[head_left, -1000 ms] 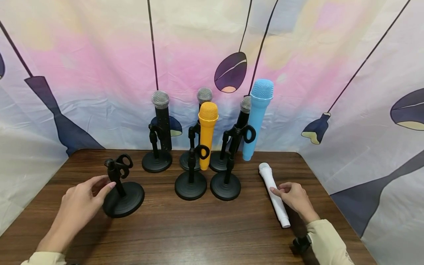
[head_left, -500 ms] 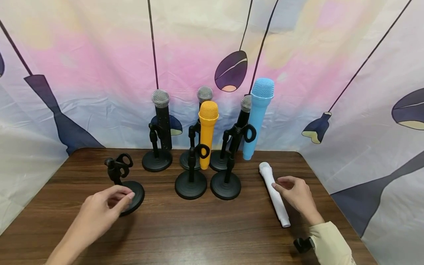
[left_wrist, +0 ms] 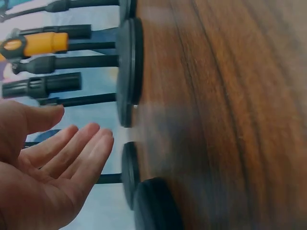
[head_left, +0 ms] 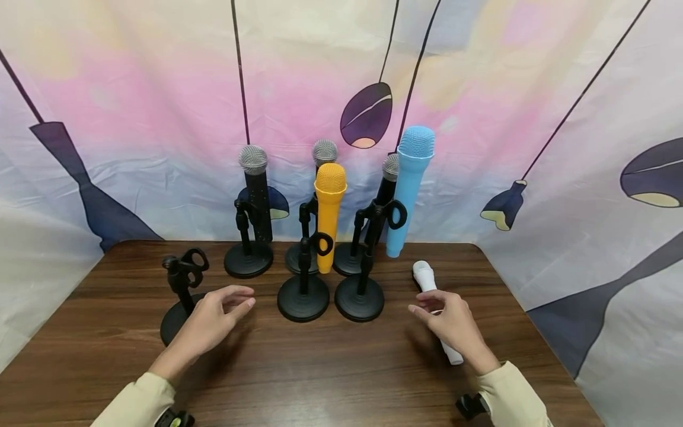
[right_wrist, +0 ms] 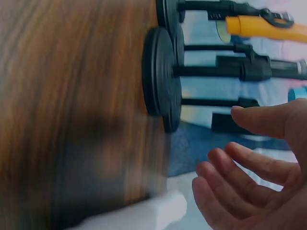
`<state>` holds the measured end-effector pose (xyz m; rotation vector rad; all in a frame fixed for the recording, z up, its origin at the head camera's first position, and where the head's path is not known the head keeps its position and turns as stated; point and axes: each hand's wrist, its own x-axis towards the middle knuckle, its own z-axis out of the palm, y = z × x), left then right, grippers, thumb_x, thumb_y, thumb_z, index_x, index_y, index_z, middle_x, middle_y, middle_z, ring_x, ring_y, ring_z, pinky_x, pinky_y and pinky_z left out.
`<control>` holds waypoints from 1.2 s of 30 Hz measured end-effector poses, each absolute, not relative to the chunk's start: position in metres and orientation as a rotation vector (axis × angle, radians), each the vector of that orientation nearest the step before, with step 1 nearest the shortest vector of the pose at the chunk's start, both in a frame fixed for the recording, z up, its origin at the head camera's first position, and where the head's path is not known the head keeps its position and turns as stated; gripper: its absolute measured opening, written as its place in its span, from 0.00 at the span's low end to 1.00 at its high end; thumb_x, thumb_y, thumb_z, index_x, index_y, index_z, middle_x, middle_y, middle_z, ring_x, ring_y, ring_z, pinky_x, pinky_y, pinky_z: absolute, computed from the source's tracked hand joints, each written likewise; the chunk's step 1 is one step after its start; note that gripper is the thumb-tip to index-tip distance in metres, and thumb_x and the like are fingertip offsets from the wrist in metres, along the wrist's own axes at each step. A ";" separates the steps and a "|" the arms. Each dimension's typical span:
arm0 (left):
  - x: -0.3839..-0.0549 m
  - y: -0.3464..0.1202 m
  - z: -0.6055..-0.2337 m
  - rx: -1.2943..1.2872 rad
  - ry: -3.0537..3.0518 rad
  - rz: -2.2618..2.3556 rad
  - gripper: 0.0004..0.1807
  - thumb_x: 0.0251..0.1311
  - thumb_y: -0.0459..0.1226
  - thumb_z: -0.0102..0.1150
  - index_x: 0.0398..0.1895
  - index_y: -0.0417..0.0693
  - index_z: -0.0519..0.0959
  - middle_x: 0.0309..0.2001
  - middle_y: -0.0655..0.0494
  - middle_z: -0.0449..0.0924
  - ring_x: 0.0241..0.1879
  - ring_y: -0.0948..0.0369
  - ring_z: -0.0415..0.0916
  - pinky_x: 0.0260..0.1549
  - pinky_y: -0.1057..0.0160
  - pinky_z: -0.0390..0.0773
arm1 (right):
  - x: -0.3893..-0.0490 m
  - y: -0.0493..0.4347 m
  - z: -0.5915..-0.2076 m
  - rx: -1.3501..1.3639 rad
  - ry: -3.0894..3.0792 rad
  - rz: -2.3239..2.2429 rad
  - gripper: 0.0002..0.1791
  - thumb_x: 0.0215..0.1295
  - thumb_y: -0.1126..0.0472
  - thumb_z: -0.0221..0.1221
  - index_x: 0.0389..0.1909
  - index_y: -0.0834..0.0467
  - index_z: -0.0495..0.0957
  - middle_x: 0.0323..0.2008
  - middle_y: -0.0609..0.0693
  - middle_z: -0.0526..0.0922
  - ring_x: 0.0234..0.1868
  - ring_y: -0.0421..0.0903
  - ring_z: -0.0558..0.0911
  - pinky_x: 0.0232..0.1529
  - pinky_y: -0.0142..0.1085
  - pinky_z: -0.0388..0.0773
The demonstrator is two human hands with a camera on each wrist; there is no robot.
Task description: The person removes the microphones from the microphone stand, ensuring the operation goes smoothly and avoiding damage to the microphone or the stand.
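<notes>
My left hand point(head_left: 213, 317) hovers over the table just right of a black microphone stand point(head_left: 172, 326), partly hiding its round base; this stand's clip rings hold nothing. Its fingers are loosely bent, and the palm side in the left wrist view shows nothing held. My right hand point(head_left: 450, 320) is above a white microphone point(head_left: 424, 276) that lies on the table, covering its middle. In the right wrist view the thumb and fingers are apart, with the white microphone's end point(right_wrist: 170, 211) below them.
Several black stands cluster at the back centre. They carry a yellow microphone point(head_left: 329, 207), a light blue microphone point(head_left: 408, 196) and black microphones point(head_left: 258, 201) with silver heads. Two stand bases, one left point(head_left: 303, 302) and one right point(head_left: 360, 302), are at the cluster's front. A printed cloth point(head_left: 176, 118) hangs behind the table.
My left hand has moved right, away from the left stand's post and past its base. My right hand has come off the white microphone's right side and shifted left across it.
</notes>
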<state>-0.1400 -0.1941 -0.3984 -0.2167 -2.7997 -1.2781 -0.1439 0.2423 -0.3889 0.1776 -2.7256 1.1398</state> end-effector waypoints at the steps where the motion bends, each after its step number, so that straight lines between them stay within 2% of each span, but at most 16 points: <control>1: -0.145 -0.193 -0.400 -0.201 -2.804 -1.280 0.20 0.75 0.43 0.57 0.63 0.42 0.77 0.55 0.43 0.83 0.52 0.47 0.82 0.49 0.44 0.79 | -0.143 0.239 -0.390 0.196 -2.725 1.166 0.14 0.61 0.59 0.73 0.43 0.62 0.86 0.35 0.49 0.88 0.35 0.44 0.87 0.36 0.34 0.82; 4: -0.158 -0.191 -0.405 -0.161 -2.802 -1.284 0.23 0.76 0.43 0.55 0.67 0.40 0.74 0.58 0.40 0.80 0.56 0.44 0.79 0.52 0.41 0.76 | -0.141 0.228 -0.394 0.260 -2.724 1.230 0.13 0.61 0.59 0.73 0.42 0.61 0.87 0.35 0.48 0.88 0.36 0.42 0.86 0.38 0.33 0.82; 13: -0.203 -0.191 -0.408 -0.072 -2.729 -1.325 0.28 0.78 0.41 0.50 0.73 0.35 0.64 0.64 0.33 0.73 0.61 0.39 0.73 0.56 0.39 0.73 | -0.139 0.209 -0.406 0.414 -2.753 1.303 0.13 0.61 0.62 0.72 0.44 0.64 0.85 0.40 0.55 0.87 0.39 0.44 0.86 0.42 0.36 0.83; 22: -0.236 -0.194 -0.410 0.089 -2.706 -1.248 0.29 0.80 0.38 0.46 0.75 0.29 0.58 0.67 0.28 0.67 0.64 0.35 0.67 0.58 0.37 0.70 | -0.140 0.203 -0.418 0.463 -2.748 1.324 0.13 0.62 0.61 0.72 0.43 0.64 0.85 0.39 0.54 0.87 0.39 0.44 0.86 0.42 0.39 0.83; 29: -0.251 -0.194 -0.406 0.110 -2.659 -1.232 0.32 0.80 0.39 0.43 0.78 0.31 0.50 0.69 0.27 0.64 0.65 0.35 0.66 0.60 0.36 0.68 | -0.139 0.202 -0.423 0.415 -2.735 1.323 0.13 0.62 0.59 0.72 0.43 0.62 0.86 0.39 0.52 0.88 0.39 0.44 0.87 0.42 0.40 0.84; 36: -0.258 -0.192 -0.403 0.011 -2.575 -1.430 0.31 0.82 0.38 0.36 0.80 0.34 0.46 0.74 0.29 0.55 0.72 0.36 0.58 0.65 0.38 0.63 | -0.139 0.201 -0.427 0.404 -2.719 1.308 0.13 0.61 0.58 0.73 0.43 0.61 0.86 0.42 0.53 0.88 0.38 0.45 0.87 0.39 0.35 0.83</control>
